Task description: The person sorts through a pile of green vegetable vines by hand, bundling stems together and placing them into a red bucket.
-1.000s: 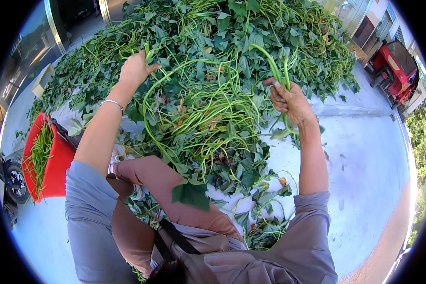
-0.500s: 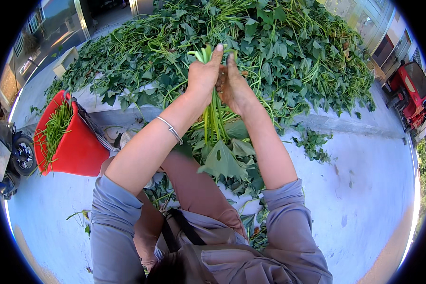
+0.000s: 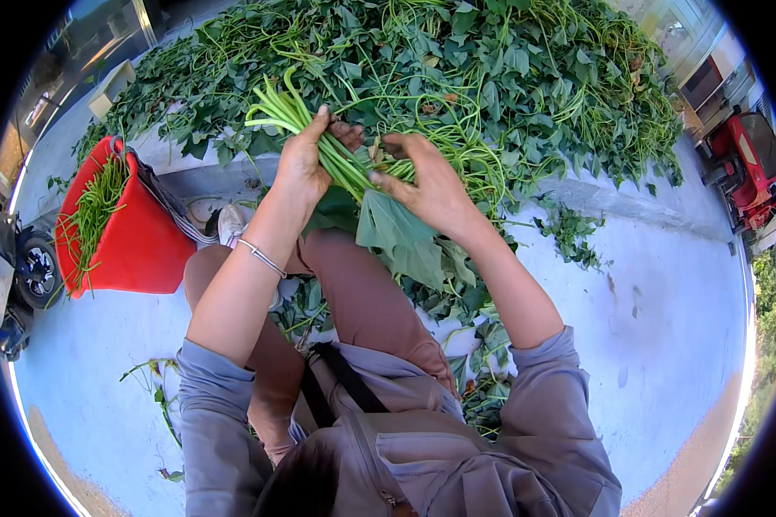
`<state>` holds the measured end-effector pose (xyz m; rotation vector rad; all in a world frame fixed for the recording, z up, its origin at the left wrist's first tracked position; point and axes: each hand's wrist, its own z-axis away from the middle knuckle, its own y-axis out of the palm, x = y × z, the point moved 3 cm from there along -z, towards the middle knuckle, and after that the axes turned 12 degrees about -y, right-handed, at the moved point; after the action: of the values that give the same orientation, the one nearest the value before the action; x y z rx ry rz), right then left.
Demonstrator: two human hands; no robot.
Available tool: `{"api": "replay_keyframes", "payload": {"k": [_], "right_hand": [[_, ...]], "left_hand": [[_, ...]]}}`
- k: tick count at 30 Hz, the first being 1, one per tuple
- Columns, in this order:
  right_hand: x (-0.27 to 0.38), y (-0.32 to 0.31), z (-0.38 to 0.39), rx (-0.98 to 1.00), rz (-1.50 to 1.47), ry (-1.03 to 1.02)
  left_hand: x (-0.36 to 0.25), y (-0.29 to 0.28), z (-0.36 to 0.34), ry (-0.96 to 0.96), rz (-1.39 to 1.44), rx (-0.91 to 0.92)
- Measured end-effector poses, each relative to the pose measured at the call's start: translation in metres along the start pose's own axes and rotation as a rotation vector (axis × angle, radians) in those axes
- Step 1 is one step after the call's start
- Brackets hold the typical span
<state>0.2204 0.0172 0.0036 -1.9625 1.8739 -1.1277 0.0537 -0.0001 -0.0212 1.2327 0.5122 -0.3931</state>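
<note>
My left hand (image 3: 306, 159) is closed around a bunch of long green leaf stems (image 3: 282, 109), thumb on top, bare stem ends pointing up and left. At the bunch's lower right end hang broad green leaves (image 3: 394, 231). My right hand (image 3: 427, 181) curls over that leafy end, thumb against the stems where the leaves begin; its inner fingertips are partly hidden. Both hands are above my knees, in front of a large heap of leafy vines (image 3: 526, 95). A red bucket (image 3: 142, 246) with cut green stems (image 3: 99, 207) in it leans at the left.
The heap lies on a raised concrete ledge (image 3: 608, 207). Loose leaves (image 3: 491, 362) are scattered on the floor around my legs, with another clump (image 3: 571, 233) to the right. A wheeled vehicle (image 3: 39, 271) stands at far left, a red machine (image 3: 750, 164) at far right.
Both hands came down nearer to me, the left shifting left with the stems. The bunch turned from upright to slanting, and my hands moved apart, the right now at its leafy end.
</note>
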Motion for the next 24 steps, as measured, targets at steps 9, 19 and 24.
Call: {"api": "replay_keyframes", "payload": {"k": [9,19,24], "right_hand": [[0.033,0.034,0.001,0.149,0.449,0.014],[-0.039,0.062,0.010,0.256,-0.172,0.662],[-0.041,0.053,0.004,0.447,0.022,0.523]], "left_hand": [[0.002,-0.012,-0.004,0.094,0.084,-0.192],[0.013,-0.024,-0.035,0.435,-0.265,-0.278],[0.026,-0.008,-0.038,0.526,-0.452,-0.255]]}}
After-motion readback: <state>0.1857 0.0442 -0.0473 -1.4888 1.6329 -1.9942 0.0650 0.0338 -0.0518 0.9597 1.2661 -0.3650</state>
